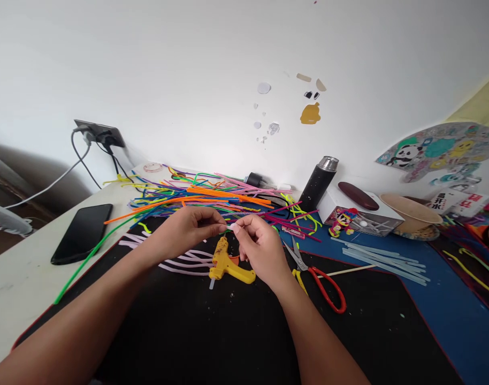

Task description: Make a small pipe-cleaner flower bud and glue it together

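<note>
Hands meet mid-desk: left hand (188, 227) and right hand (258, 243) each pinch an end of a small pale piece (229, 227) above the yellow glue gun (228, 263); pipe-cleaner pile (212, 198) toward the desk's far edge lies loose, so work looks early.

The small pale piece (230, 228) pinched between the left hand (188, 229) and right hand (260, 247) is staying too tiny to identify. The yellow glue gun (228, 263) is hiding partly behind the right hand. Both forearms are running off the bottom edge, and the fan (6, 218) is getting cut by the left edge.
</note>
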Tool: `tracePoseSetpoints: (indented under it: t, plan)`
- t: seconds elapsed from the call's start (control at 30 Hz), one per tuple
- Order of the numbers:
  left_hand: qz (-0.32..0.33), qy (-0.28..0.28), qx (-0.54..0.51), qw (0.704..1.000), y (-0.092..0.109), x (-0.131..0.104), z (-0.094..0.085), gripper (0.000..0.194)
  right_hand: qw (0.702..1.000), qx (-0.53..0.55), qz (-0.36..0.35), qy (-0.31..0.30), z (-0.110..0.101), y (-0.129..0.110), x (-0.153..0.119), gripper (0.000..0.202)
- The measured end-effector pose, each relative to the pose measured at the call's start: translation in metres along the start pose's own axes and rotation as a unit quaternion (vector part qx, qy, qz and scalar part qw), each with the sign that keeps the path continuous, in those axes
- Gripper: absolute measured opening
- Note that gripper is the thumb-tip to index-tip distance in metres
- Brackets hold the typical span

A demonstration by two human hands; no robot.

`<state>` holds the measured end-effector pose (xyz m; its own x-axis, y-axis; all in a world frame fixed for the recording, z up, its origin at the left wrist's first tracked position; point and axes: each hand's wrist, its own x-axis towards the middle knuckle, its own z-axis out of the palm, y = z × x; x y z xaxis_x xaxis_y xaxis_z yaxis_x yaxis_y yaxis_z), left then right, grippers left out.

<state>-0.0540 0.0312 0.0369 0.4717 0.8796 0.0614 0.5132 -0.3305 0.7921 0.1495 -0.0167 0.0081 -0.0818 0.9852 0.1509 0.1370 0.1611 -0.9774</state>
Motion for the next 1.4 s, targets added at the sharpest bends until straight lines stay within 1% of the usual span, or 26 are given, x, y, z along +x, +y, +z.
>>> tracePoseSetpoints:
  t: [0.2,0.33,0.7,0.87,0.97,1.1,1.2,1.3,1.4]
  plan:
    - [0.005,-0.021,-0.052,0.998,0.006,-0.002,-0.001,0.033,1.0,0.007,-0.001,-0.002,-0.001,0.001,0.0,0.023]
    - [0.02,-0.021,-0.079,0.996,0.009,-0.003,-0.001,0.029,0.999,0.033,0.009,-0.01,-0.002,0.001,0.001,0.023]
    - [0.025,-0.001,-0.058,0.998,0.008,-0.004,-0.001,0.03,1.0,0.0,0.003,-0.014,-0.002,-0.003,0.0,0.022]
    - [0.037,0.018,0.002,0.999,0.007,-0.005,0.0,0.028,0.999,-0.043,0.002,-0.02,-0.002,-0.003,-0.001,0.02]
    - [0.086,0.039,0.079,0.992,0.007,-0.005,0.0,0.021,0.994,-0.1,-0.024,-0.025,-0.003,-0.001,-0.001,0.018]
    - [0.187,0.047,0.198,0.961,0.005,-0.006,0.0,0.02,0.978,-0.194,-0.068,-0.027,-0.003,0.003,0.0,0.015]
    - [0.227,0.042,0.265,0.936,0.004,-0.006,0.002,0.022,0.966,-0.24,-0.088,-0.036,-0.003,0.007,0.001,0.015]
    - [0.224,0.038,0.297,0.927,0.003,-0.006,0.003,0.021,0.962,-0.255,-0.09,-0.035,-0.002,0.01,0.001,0.015]
    - [0.182,0.029,0.267,0.946,0.003,-0.005,0.001,0.019,0.97,-0.227,-0.075,-0.032,-0.002,0.01,0.0,0.016]
